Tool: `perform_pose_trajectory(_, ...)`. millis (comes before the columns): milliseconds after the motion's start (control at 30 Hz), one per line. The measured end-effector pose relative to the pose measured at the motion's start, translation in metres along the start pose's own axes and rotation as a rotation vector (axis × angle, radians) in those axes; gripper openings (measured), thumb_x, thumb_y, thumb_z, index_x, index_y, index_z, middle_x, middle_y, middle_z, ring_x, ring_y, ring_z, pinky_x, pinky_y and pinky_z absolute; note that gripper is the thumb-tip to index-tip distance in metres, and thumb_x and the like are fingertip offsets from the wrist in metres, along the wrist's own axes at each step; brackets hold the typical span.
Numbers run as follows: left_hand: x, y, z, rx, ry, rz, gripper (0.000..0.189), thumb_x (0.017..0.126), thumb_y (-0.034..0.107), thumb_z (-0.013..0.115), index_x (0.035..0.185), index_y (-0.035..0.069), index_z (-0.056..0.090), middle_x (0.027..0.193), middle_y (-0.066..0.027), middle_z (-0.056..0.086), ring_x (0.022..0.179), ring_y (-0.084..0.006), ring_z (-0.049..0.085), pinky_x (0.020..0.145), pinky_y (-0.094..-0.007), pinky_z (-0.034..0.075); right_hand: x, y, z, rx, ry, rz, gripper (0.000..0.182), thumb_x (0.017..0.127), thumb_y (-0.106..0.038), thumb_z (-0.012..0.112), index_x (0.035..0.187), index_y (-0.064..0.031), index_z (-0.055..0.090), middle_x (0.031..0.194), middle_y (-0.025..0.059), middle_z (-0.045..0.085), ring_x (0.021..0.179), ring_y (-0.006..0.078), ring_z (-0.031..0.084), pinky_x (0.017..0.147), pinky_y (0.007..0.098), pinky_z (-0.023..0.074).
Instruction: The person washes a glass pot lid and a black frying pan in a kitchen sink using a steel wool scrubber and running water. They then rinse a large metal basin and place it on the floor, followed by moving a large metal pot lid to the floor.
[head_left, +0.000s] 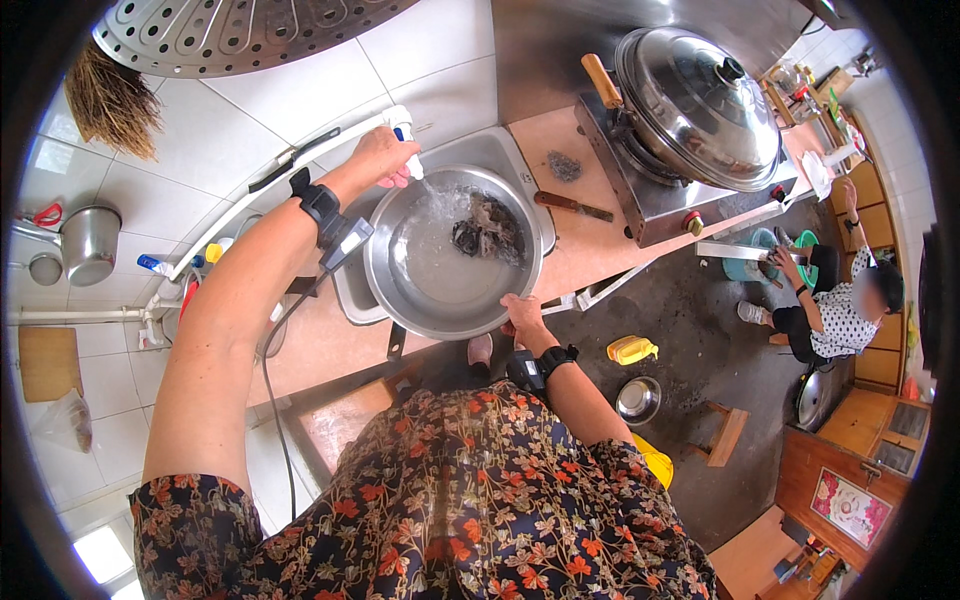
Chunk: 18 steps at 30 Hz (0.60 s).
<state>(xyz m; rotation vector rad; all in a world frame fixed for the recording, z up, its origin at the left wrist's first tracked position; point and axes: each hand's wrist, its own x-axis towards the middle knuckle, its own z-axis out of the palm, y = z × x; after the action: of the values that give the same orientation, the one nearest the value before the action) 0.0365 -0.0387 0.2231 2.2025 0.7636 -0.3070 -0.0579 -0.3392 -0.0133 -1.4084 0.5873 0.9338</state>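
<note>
My left hand (381, 157) is closed around the white plastic faucet (397, 120), and its blue-marked spout sticks out beside my fingers. Water (435, 196) runs from the spout into a wide metal basin (381, 281) resting over the sink (491, 146). Inside the basin, a dark grey-brown wet clump (487, 232) lies in shallow water towards the right; I cannot tell whether it is cloth or food. My right hand (523, 315) grips the basin's near right rim, with part of the fingers hidden under it.
Right of the sink lie a steel scouring pad (564, 166) and a wooden-handled knife (574, 206). A lidded wok (697, 112) sits on the gas stove (634, 202). On the floor are a yellow bottle (631, 349) and a metal bowl (638, 399). Another person (840, 322) sits at far right.
</note>
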Motion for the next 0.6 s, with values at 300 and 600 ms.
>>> perform_pose_trajectory(300,-0.023,-0.009,0.002,-0.073,-0.007,0.134,0.049,0.088,0.046,0.060,0.087,-0.002,0.067,0.071,-0.0109,0.066,0.058,-0.0186,0.068,0.049,-0.0263,0.053,0.001,0.000,-0.003,0.005,0.031,-0.008,0.020,0.080,-0.015,0.065,0.091,-0.0006,0.055,0.063,0.0061,0.053,0.041,0.0181,0.047,0.034,0.0321,0.0405)
perform_pose_trajectory(600,-0.013,-0.184,0.043,0.119,0.364,0.146,0.057,0.086,0.049,0.062,0.112,-0.002,0.061,0.103,-0.0192,0.068,0.096,-0.0324,0.064,0.084,-0.0387,0.049,0.004,0.005,0.003,0.012,-0.041,-0.049,0.020,0.083,-0.016,0.063,0.097,-0.0012,0.063,0.085,0.0110,0.065,0.069,0.0239,0.064,0.049,0.0355,0.0533)
